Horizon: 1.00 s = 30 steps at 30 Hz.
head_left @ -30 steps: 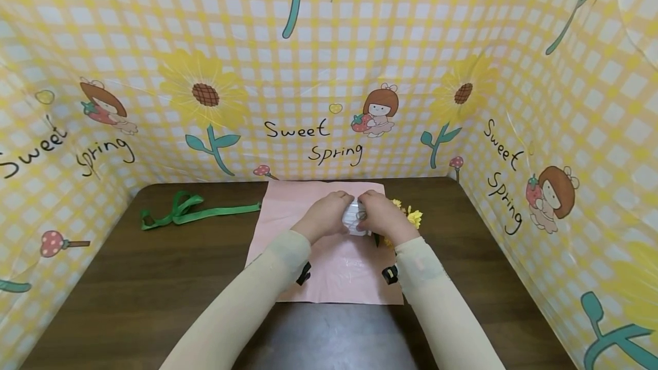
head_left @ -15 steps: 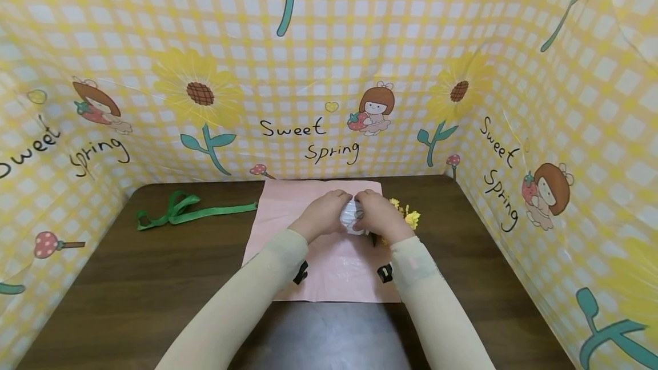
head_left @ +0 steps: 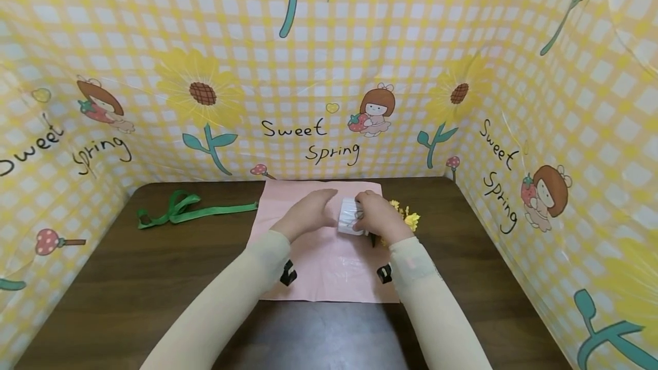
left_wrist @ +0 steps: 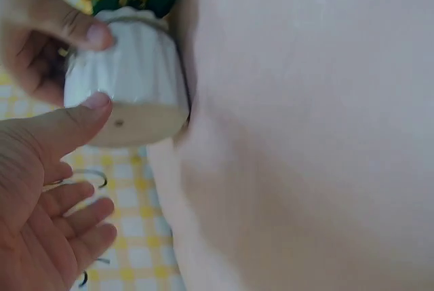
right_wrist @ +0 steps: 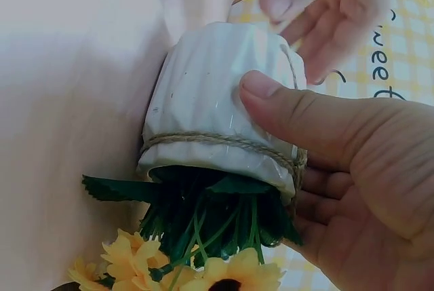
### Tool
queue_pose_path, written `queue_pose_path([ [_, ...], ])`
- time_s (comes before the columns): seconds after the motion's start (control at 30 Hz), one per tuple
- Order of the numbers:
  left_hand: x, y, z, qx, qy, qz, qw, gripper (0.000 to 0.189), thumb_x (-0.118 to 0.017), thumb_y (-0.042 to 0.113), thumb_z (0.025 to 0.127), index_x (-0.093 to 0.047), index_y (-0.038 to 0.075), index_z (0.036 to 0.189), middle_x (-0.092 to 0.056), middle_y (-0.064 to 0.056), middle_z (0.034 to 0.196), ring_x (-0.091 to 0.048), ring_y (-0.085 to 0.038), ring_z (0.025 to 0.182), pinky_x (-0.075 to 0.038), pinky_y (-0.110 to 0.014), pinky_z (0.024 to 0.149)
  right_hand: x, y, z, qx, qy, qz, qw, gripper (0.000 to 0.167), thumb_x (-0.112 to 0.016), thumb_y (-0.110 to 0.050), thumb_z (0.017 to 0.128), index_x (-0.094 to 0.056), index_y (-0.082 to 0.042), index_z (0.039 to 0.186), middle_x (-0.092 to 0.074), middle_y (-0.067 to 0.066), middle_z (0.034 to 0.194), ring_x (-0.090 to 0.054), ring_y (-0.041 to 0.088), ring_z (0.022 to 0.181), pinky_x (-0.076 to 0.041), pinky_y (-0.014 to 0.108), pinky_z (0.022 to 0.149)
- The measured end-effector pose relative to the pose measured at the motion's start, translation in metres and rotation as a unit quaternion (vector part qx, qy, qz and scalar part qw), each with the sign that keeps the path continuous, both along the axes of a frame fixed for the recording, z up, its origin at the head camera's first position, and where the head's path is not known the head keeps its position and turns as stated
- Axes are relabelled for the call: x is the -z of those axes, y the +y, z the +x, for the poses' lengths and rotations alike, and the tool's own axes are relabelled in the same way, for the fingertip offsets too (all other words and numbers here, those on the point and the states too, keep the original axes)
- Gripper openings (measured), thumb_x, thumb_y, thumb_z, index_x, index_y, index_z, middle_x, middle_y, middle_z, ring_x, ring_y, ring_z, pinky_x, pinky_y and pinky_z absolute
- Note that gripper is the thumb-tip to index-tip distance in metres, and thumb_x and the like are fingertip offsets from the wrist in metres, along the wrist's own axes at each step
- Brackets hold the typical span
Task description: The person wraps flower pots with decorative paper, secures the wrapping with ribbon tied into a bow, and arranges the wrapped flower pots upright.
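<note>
A white ribbed flowerpot [head_left: 349, 217] lies on its side over the pink sheet [head_left: 329, 273]. Twine circles its rim, and yellow artificial flowers [right_wrist: 224, 270] with green leaves stick out to the right. My right hand [head_left: 379, 216] grips the pot near its rim, thumb on the near side and fingers round the other. Off the pot's base, to its left, is my left hand [head_left: 308, 214], its fingers extended and holding nothing. In the left wrist view the left thumb overlaps the pot's base edge; whether it touches there I cannot tell.
A green ribbon [head_left: 195, 213] tied in a bow lies left of the pink sheet on the dark wooden table [head_left: 169, 267]. Yellow checked cloth [head_left: 308, 73] with printed flowers stands around the back and both sides.
My left hand has let go of the pot and drawn back to the left, its fingers spreading. The right hand still holds the pot in about the same place.
</note>
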<state>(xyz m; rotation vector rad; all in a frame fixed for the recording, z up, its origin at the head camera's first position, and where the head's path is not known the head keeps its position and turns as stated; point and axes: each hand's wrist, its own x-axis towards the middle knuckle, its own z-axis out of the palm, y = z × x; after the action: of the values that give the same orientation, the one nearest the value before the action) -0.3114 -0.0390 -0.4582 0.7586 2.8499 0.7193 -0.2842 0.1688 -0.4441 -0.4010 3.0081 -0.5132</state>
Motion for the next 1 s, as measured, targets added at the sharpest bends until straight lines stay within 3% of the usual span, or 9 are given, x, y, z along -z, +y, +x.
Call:
queue_pose_path([
  [0.23, -0.002, -0.048, 0.003, -0.12, -0.014, -0.002, 0.9926, 0.073, -0.076, 0.035, 0.092, -0.047, 0.002, 0.15, -0.05, -0.019, 0.153, -0.044, -0.037, 0.143, -0.034, -0.053, 0.118, 0.002, 0.002, -0.002, -0.003, -0.002, -0.004, 1.0, 0.071, -0.089, -0.024, 0.081, -0.056, -0.002, 0.139, -0.06, 0.013, 0.133, -0.061, 0.025, 0.114, -0.049, 0.041, 0.102],
  [0.47, 0.004, -0.1, 0.017, -0.199, -0.053, -0.028, 0.9781, 0.075, -0.071, 0.035, 0.094, -0.043, -0.01, 0.147, -0.052, -0.032, 0.144, -0.052, -0.047, 0.131, -0.045, -0.061, 0.106, 0.002, 0.002, -0.001, -0.004, -0.003, -0.005, 1.0, 0.07, -0.089, -0.023, 0.081, -0.057, -0.002, 0.138, -0.061, 0.013, 0.131, -0.061, 0.025, 0.113, -0.05, 0.042, 0.102],
  [0.6, 0.01, -0.123, 0.024, -0.223, -0.113, -0.011, 0.9683, 0.078, -0.07, 0.037, 0.094, -0.04, -0.011, 0.148, -0.053, -0.034, 0.141, -0.059, -0.046, 0.121, -0.049, -0.059, 0.099, 0.003, 0.003, 0.002, -0.001, -0.011, -0.016, 0.9998, 0.069, -0.089, -0.021, 0.081, -0.057, -0.001, 0.139, -0.06, 0.013, 0.133, -0.06, 0.025, 0.114, -0.049, 0.043, 0.102],
  [0.73, 0.015, -0.134, 0.029, -0.221, -0.178, 0.025, 0.9587, 0.086, -0.07, 0.042, 0.095, -0.033, -0.01, 0.153, -0.043, -0.034, 0.151, -0.051, -0.049, 0.132, -0.044, -0.062, 0.105, 0.006, 0.005, 0.008, 0.015, -0.021, -0.018, 0.9995, 0.069, -0.09, -0.019, 0.08, -0.057, -0.002, 0.139, -0.06, 0.012, 0.135, -0.06, 0.025, 0.114, -0.049, 0.043, 0.102],
  [0.87, 0.017, -0.141, 0.032, -0.232, -0.204, 0.051, 0.9497, 0.091, -0.068, 0.044, 0.096, -0.024, -0.009, 0.156, -0.035, -0.034, 0.156, -0.048, -0.049, 0.135, -0.047, -0.06, 0.103, 0.005, 0.004, 0.007, 0.013, -0.013, -0.02, 0.9996, 0.068, -0.09, -0.019, 0.08, -0.057, -0.003, 0.138, -0.061, 0.011, 0.132, -0.06, 0.025, 0.112, -0.05, 0.042, 0.101],
  [1.0, 0.015, -0.149, 0.032, -0.248, -0.232, 0.099, 0.9353, 0.092, -0.068, 0.039, 0.097, -0.018, -0.009, 0.158, -0.035, -0.034, 0.155, -0.053, -0.044, 0.129, -0.059, -0.047, 0.087, -0.002, 0.002, 0.002, -0.006, -0.012, -0.021, 0.9997, 0.068, -0.089, -0.019, 0.081, -0.057, -0.002, 0.138, -0.06, 0.012, 0.132, -0.06, 0.025, 0.113, -0.049, 0.042, 0.102],
])
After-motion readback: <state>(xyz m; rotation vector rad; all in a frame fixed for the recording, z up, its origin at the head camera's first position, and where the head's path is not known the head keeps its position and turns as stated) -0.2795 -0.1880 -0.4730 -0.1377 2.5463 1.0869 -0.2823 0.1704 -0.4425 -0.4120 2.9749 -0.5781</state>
